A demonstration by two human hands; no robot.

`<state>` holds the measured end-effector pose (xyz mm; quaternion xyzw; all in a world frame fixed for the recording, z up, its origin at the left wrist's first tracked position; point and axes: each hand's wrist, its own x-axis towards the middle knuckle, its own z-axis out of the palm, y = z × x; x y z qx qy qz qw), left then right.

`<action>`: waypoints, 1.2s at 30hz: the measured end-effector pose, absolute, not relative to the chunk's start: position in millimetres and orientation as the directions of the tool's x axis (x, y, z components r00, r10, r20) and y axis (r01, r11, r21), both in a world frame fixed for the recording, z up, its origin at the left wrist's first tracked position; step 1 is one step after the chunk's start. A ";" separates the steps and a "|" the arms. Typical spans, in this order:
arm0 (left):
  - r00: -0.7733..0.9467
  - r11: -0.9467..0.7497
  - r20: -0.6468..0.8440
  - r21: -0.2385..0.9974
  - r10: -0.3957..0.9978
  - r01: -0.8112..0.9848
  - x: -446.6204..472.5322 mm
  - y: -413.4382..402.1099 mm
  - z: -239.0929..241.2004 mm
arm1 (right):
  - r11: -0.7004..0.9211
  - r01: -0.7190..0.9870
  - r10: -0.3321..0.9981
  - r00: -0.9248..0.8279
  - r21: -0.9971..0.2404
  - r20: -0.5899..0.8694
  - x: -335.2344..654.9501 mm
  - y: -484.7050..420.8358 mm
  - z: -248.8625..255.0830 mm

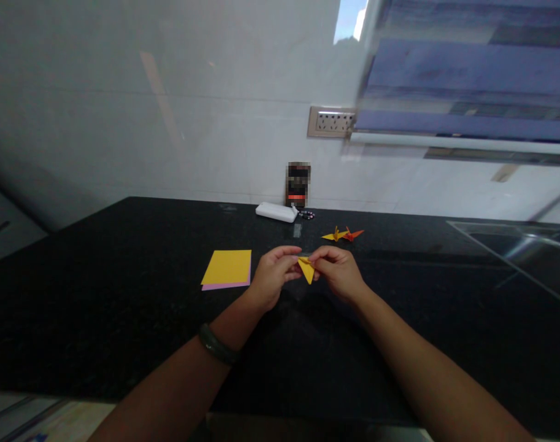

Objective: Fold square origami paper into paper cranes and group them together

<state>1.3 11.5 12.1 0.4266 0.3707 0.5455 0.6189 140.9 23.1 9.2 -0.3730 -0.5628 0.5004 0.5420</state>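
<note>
My left hand (pixel 273 276) and my right hand (pixel 337 273) are both closed in a pinch on a small folded yellow paper piece (pixel 306 269), held between them just above the black countertop (pixel 123 294). Its point hangs downward. A dark band sits on my left wrist. To the left of my hands lies a stack of square paper sheets (pixel 227 268), yellow on top with pink showing beneath. Behind my hands lie two finished folded paper cranes, one yellow (pixel 335 234) and one orange (pixel 354 234).
A white flat box (pixel 276 212) and a dark upright object (pixel 298 184) stand at the back by the wall, below a wall socket (pixel 331 121). A steel sink (pixel 523 245) is set in the counter at the right. A blue slatted blind hangs at the upper right.
</note>
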 end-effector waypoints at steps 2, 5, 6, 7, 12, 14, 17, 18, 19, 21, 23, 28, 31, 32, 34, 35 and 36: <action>0.137 0.066 -0.027 0.955 0.990 -0.290 0.7 11.9 12.0 | 0.295 -0.056 0.939 -0.169 -0.954 0.300 143.8 23.1 11.2; 0.104 0.034 -0.013 0.978 0.995 -0.204 0.5 13.3 9.8 | 0.391 0.027 0.901 -0.215 -0.920 0.377 145.2 22.0 12.9; 0.094 0.019 0.000 0.979 0.996 -0.201 0.4 13.9 8.9 | 0.394 0.036 0.899 -0.223 -0.918 0.377 144.9 21.6 13.2; 0.088 0.002 0.016 0.979 0.996 -0.202 0.4 14.5 8.0 | 0.378 0.033 0.905 -0.226 -0.925 0.362 144.3 21.1 13.5; 0.040 -0.110 0.116 0.985 0.992 -0.133 -0.4 17.3 5.6 | 0.241 0.019 0.948 -0.220 -0.970 0.231 141.1 21.4 14.3; 0.027 -0.147 0.150 0.986 0.988 -0.083 -0.7 18.4 4.4 | 0.229 0.047 0.948 -0.237 -0.972 0.212 141.3 22.3 14.4; 0.022 -0.187 0.188 0.982 0.982 -0.026 -0.9 19.7 1.9 | 0.208 0.051 0.949 -0.254 -0.977 0.189 142.9 22.9 14.4; 0.025 -0.195 0.196 0.981 0.980 -0.016 -0.9 19.8 1.3 | 0.202 0.044 0.950 -0.253 -0.978 0.185 143.3 22.7 14.4; 0.027 -0.202 0.202 0.979 0.979 -0.011 -0.8 19.7 1.0 | 0.199 0.036 0.950 -0.251 -0.979 0.184 143.6 22.4 14.3; 0.029 -0.212 0.212 0.977 0.977 -0.009 -0.6 18.9 1.6 | 0.201 0.023 0.951 -0.243 -0.979 0.190 143.6 21.3 14.4; 0.037 -0.225 0.225 0.974 0.974 -0.019 -0.6 17.5 3.5 | 0.214 0.014 0.952 -0.225 -0.977 0.206 142.4 19.8 14.6; 0.037 -0.244 0.247 0.967 0.968 -0.071 -0.6 14.6 8.7 | 0.233 -0.034 0.955 -0.182 -0.972 0.235 137.8 17.8 13.7; 0.044 -0.201 0.206 0.974 0.978 -0.102 -0.1 14.7 8.6 | 0.230 -0.043 0.956 -0.175 -0.972 0.234 136.4 18.6 11.0; 0.054 -0.182 0.189 0.977 0.981 -0.109 0.2 14.8 8.4 | 0.232 -0.049 0.958 -0.162 -0.971 0.237 136.3 19.0 9.9; 0.090 -0.144 0.154 0.984 0.984 -0.107 0.6 14.8 8.3 | 0.237 -0.071 0.962 -0.122 -0.969 0.245 136.1 19.9 8.1; 0.116 -0.129 0.140 0.987 0.983 -0.098 0.8 14.6 8.4 | 0.237 -0.083 0.964 -0.104 -0.968 0.245 136.1 20.4 7.4; 0.141 -0.118 0.129 0.989 0.982 -0.083 0.9 14.3 8.7 | 0.234 -0.092 0.966 -0.092 -0.968 0.243 136.1 20.9 6.7</action>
